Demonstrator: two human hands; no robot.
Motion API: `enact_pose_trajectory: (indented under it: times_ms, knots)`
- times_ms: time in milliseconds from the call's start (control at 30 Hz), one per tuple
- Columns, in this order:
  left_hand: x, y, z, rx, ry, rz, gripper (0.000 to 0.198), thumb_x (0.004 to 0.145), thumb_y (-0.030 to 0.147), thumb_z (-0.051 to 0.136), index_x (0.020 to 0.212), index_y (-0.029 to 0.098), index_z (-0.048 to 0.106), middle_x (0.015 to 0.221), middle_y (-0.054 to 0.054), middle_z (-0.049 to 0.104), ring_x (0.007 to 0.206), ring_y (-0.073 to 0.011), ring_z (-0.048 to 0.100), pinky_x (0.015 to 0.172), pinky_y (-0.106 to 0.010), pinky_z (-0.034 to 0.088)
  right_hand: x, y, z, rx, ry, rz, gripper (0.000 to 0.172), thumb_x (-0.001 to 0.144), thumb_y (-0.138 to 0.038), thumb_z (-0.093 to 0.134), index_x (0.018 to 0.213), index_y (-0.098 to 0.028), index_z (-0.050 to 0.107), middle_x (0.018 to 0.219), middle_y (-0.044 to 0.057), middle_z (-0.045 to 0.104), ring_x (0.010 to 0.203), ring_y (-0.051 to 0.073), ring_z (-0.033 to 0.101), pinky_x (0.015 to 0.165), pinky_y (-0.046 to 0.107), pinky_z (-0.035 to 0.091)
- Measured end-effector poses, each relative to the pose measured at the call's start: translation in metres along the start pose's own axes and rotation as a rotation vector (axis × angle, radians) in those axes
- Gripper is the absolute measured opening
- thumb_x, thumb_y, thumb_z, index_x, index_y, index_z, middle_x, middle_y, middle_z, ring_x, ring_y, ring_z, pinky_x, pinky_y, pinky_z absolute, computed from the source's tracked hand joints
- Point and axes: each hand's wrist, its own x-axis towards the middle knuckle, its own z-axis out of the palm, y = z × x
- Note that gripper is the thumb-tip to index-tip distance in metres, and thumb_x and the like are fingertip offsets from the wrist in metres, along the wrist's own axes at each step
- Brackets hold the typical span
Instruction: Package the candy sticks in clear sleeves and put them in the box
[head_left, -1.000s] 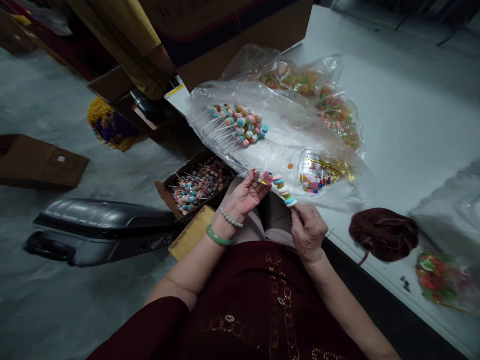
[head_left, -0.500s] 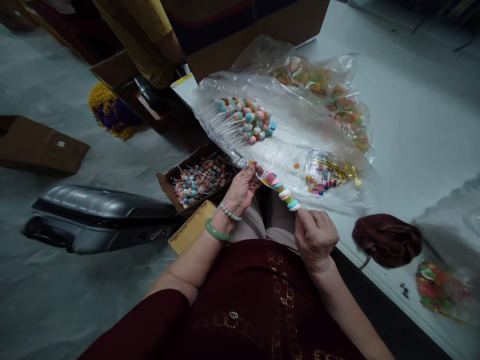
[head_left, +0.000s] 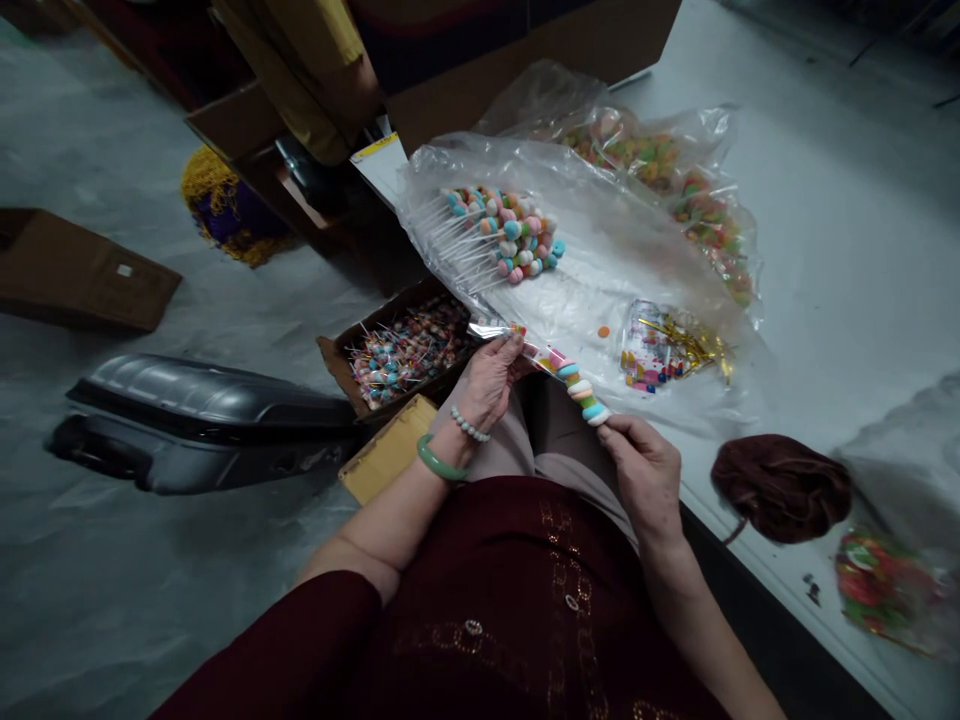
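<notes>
My left hand [head_left: 491, 378] is closed on a clear plastic bag [head_left: 531, 350] with coloured print, pinching it between thumb and fingers. A candy skewer [head_left: 579, 387] of pink, blue, orange, white and green pieces slants between my hands, its upper end at the bag's printed mouth. My right hand [head_left: 646, 465] grips the skewer's lower end; any stick there is hidden by the fingers. Beyond my hands, a pile of similar candy skewers [head_left: 517, 235] with white sticks lies on a large clear plastic sheet [head_left: 577, 290]. Printed bags with gold ties [head_left: 656, 345] lie at its right.
A cardboard box [head_left: 330, 365] of wrapped candies stands left of my knees, near a grey suitcase [head_left: 210, 420]. Bagged colourful candies [head_left: 705, 220] lie at the white table's back. A dark brown cloth bundle [head_left: 780, 487] sits right. Another person's sleeve [head_left: 315, 80] shows behind.
The view has shifted slightly, moving the scene a little to the right. The candy skewer's upper end now appears further within the printed bag. Both hands keep their holds.
</notes>
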Motion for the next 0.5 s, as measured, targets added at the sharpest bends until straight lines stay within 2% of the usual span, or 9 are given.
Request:
enact_pose_trajectory:
  times_ms: [100, 200, 300, 500]
  knots:
    - [0.0001, -0.0033, -0.0014, -0.03, 0.016, -0.12, 0.027, 0.073, 0.036, 0.079, 0.078, 0.013, 0.066, 0.072, -0.003, 0.07, 0.065, -0.0149, 0.067, 0.077, -0.034, 0.057, 0.0059, -0.0006, 0.0014, 0.309, -0.051, 0.271, 0.009, 0.069, -0.028, 0.072, 0.07, -0.02, 0.069, 0.056, -0.004, 0.053, 0.052, 0.011, 0.042, 0.049, 0.025, 0.032]
    - [-0.0001, -0.0062, -0.001, -0.107, 0.039, -0.284, 0.02, 0.082, 0.034, 0.071, 0.084, 0.015, 0.065, 0.078, -0.005, 0.072, 0.071, -0.0176, 0.07, 0.08, -0.038, 0.057, 0.0097, -0.0018, 0.0026, 0.489, -0.083, 0.396, 0.011, 0.061, -0.027, 0.074, 0.065, -0.019, 0.067, 0.051, -0.004, 0.05, 0.048, 0.009, 0.037, 0.045, 0.024, 0.025]
    - [-0.0003, -0.0085, 0.0001, -0.153, 0.042, -0.364, 0.017, 0.086, 0.034, 0.067, 0.086, 0.017, 0.065, 0.083, -0.006, 0.073, 0.072, -0.0174, 0.07, 0.081, -0.037, 0.057, 0.0094, -0.0023, 0.0031, 0.541, -0.098, 0.431, 0.013, 0.059, -0.026, 0.076, 0.067, -0.019, 0.068, 0.053, -0.003, 0.053, 0.049, 0.009, 0.039, 0.045, 0.023, 0.025]
    - [-0.0006, -0.0093, 0.0014, -0.172, 0.04, -0.407, 0.014, 0.087, 0.031, 0.065, 0.084, 0.018, 0.066, 0.08, -0.004, 0.073, 0.073, -0.0175, 0.071, 0.084, -0.039, 0.056, 0.0073, 0.0046, 0.0043, 0.544, -0.117, 0.378, 0.013, 0.062, -0.026, 0.076, 0.07, -0.02, 0.069, 0.054, -0.004, 0.052, 0.049, 0.009, 0.039, 0.047, 0.024, 0.026]
